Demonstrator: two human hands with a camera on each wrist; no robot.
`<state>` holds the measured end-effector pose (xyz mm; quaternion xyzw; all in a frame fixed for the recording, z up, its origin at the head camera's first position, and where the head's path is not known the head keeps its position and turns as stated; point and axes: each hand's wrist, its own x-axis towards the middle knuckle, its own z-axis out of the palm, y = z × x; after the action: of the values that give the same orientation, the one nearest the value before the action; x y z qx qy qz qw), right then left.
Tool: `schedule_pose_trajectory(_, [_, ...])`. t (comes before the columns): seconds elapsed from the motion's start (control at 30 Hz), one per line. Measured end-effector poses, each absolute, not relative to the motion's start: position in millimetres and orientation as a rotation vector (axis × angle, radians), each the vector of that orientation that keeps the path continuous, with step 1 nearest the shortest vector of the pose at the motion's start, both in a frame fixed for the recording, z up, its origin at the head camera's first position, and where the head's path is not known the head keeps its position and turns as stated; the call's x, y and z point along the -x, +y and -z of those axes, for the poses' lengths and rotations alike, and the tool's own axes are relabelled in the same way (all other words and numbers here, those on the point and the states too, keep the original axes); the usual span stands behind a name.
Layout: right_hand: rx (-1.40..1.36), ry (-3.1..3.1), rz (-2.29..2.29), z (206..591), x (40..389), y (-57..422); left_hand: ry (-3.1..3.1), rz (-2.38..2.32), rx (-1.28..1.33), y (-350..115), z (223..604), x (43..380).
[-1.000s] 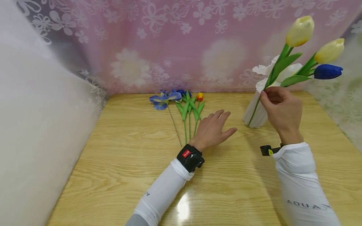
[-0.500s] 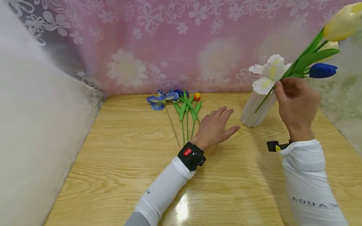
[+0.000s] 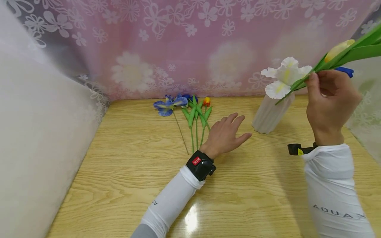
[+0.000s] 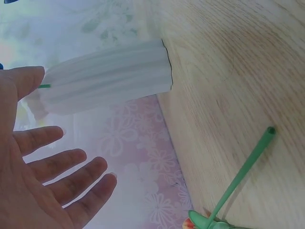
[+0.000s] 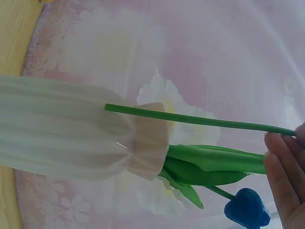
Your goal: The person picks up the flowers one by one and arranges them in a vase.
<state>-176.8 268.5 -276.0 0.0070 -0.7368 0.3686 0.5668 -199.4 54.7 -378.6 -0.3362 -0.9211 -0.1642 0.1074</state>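
My right hand [image 3: 331, 99] pinches the green stem [image 5: 200, 120] of a tulip between thumb and fingers. The tulip's leaves [image 3: 357, 51] lean right, and its bloom lies outside the head view. The stem's lower end shows in front of the white ribbed vase [image 3: 272, 115], outside it near the rim in the right wrist view. In the vase stand a white iris [image 3: 285, 79], a pale yellow tulip [image 3: 337, 51] and a blue tulip [image 5: 247, 208]. My left hand [image 3: 224, 134], fingers spread, holds nothing; it is left of the vase, near the stems of the loose flowers.
On the wooden table [image 3: 125, 185] a blue iris [image 3: 169, 105] lies left of several tulips with green stems [image 3: 196, 132], one of them an orange-red tulip [image 3: 207, 101]. Behind the table hangs a pink floral curtain [image 3: 184, 49]. A white wall [image 3: 44, 132] stands at the left.
My right hand has moved right and slightly up with the tulip, tilting it further over to the right; its stem end has risen along the vase. My left hand has barely moved.
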Motion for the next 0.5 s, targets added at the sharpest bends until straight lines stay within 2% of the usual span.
schedule_pose_trajectory(0.5, [0.006, -1.545, -0.983, 251, 180, 270, -2.693, 0.480, 0.994, 57, 377, 201])
